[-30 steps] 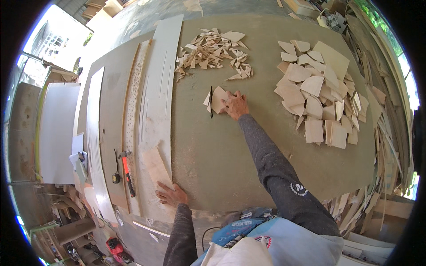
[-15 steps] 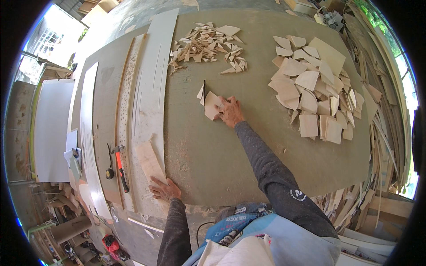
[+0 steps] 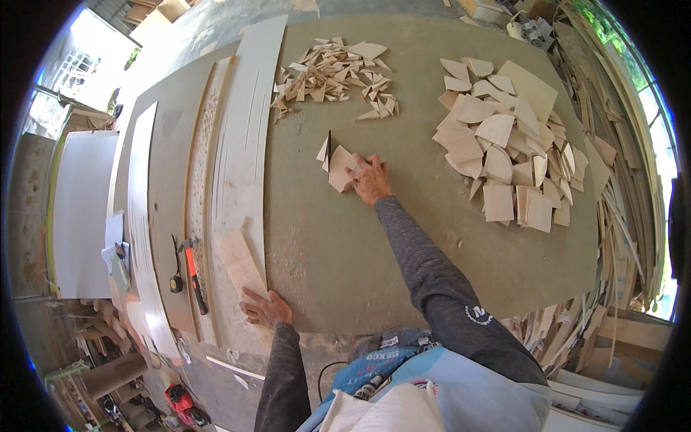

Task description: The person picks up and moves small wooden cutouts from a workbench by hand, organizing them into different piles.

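Note:
A thin dark saw blade [image 3: 330, 144] stands up from the greenish-brown table top [image 3: 324, 252]. My right hand [image 3: 371, 180] has its fingers closed on a thin pale wood piece [image 3: 341, 167] lying flat against the blade's right side. On the other side of the blade is a small pointed offcut [image 3: 322, 154]. My left hand [image 3: 266, 308] rests flat with fingers spread over the near end of a short wooden board [image 3: 241, 261]. That board lies at a slant on a long white strip [image 3: 241, 144].
Small pointed scraps [image 3: 327, 75] are heaped at the far side. At right lies a large pile of curved and square wood pieces [image 3: 497, 133]. A hammer [image 3: 193, 270] and a tape measure [image 3: 175, 282] lie on the left. Stacked wood strips [image 3: 626, 180] line the right edge.
The view has shifted slightly. The wood piece under my right hand has moved a little against the blade, and the small offcut sits slightly nearer. My left hand stays on the board.

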